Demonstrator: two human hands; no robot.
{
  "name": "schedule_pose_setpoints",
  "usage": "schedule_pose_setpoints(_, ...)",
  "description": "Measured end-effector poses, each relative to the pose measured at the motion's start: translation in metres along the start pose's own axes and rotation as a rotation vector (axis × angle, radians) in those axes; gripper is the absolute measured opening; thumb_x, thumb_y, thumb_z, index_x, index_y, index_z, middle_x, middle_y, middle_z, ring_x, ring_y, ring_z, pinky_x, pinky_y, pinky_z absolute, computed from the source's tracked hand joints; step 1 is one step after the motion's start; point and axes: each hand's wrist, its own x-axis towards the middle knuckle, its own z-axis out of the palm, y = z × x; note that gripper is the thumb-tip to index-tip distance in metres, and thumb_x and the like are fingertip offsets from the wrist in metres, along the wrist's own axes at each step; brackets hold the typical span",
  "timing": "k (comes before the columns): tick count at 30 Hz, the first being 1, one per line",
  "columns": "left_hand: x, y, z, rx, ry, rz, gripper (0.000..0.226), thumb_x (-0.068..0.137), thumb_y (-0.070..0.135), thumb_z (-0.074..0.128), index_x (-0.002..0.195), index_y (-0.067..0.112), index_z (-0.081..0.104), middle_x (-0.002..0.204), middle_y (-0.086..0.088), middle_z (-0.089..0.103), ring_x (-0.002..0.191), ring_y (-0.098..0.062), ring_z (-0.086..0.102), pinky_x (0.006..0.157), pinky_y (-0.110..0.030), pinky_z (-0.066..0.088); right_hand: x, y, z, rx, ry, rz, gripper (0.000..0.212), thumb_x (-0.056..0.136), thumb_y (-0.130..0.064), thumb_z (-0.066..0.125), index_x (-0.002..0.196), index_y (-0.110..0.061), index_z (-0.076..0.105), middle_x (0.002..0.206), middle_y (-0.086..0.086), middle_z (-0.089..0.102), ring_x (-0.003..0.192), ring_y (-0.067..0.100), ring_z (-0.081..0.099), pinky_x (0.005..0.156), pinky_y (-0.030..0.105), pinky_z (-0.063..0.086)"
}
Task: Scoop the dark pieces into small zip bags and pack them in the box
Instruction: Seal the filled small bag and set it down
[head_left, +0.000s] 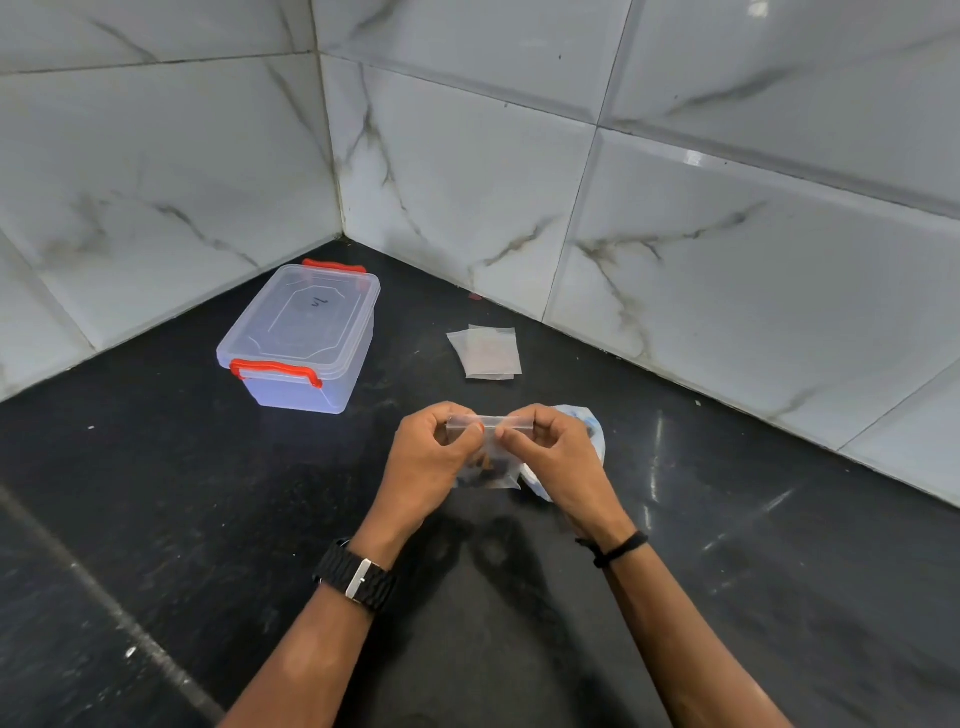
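Note:
A small clear zip bag (491, 470) with dark pieces in its bottom hangs between both hands above the black counter. My left hand (434, 457) pinches the left end of the bag's top strip, and my right hand (550, 457) pinches the right end. Behind my right hand lies a larger crumpled plastic bag (592, 434), partly hidden, with dark contents barely showing. A small stack of flat empty zip bags (485, 352) lies further back. The clear plastic box (304, 338) with red latches stands at the back left, its lid on.
The black counter (208, 519) runs into a corner of white marble-pattern wall tiles (467, 182) behind the box and bags. A black watch is on the left wrist and a black band on the right.

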Motion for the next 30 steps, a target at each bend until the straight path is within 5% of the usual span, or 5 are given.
schedule_pose_setpoints(8,0.001,0.003,-0.005,0.028,-0.024,0.027,0.007,0.088,0.017,0.064,0.083,0.021,0.065,0.079,0.004,0.067,0.073,-0.003,0.066,0.068,-0.014,0.053,0.007,-0.002,0.007,-0.069,-0.002,-0.006,0.006,0.089,-0.020,0.063,0.088,-0.015,0.068,0.083,-0.004,0.071,0.078,0.001,0.067,0.070,0.016,0.054)
schedule_pose_setpoints(11,0.004,0.002,-0.006,0.058,-0.008,0.047,0.002,0.087,0.019,0.065,0.085,0.019,0.066,0.081,0.002,0.068,0.078,-0.010,0.067,0.072,-0.018,0.055,0.012,-0.002,0.012,-0.081,0.026,-0.041,0.007,0.089,-0.018,0.063,0.085,-0.015,0.068,0.085,0.001,0.071,0.080,0.009,0.068,0.074,0.022,0.056)
schedule_pose_setpoints(17,0.012,0.009,-0.013,0.047,0.076,0.064,0.013,0.090,0.022,0.062,0.082,0.032,0.059,0.083,0.013,0.063,0.077,-0.001,0.063,0.065,-0.005,0.048,0.024,-0.005,0.021,0.013,0.017,0.004,0.010,0.088,-0.023,0.064,0.092,-0.015,0.068,0.093,0.006,0.072,0.090,0.019,0.069,0.083,0.036,0.057)
schedule_pose_setpoints(23,0.022,0.004,-0.016,0.113,0.103,0.072,0.008,0.093,0.023,0.059,0.086,0.028,0.058,0.083,0.014,0.062,0.080,-0.003,0.063,0.066,-0.004,0.048,0.045,-0.012,0.033,-0.134,0.022,-0.041,0.008,0.087,-0.019,0.062,0.082,-0.014,0.065,0.082,0.006,0.068,0.078,0.018,0.067,0.073,0.030,0.056)
schedule_pose_setpoints(30,0.053,-0.009,-0.035,-0.081,0.167,-0.056,0.014,0.096,0.021,0.053,0.090,0.023,0.066,0.096,-0.002,0.069,0.094,-0.016,0.067,0.085,-0.034,0.056,0.076,-0.010,0.034,0.032,0.088,-0.014,0.010,0.088,-0.010,0.061,0.080,-0.013,0.067,0.088,0.015,0.068,0.086,0.030,0.067,0.077,0.038,0.055)
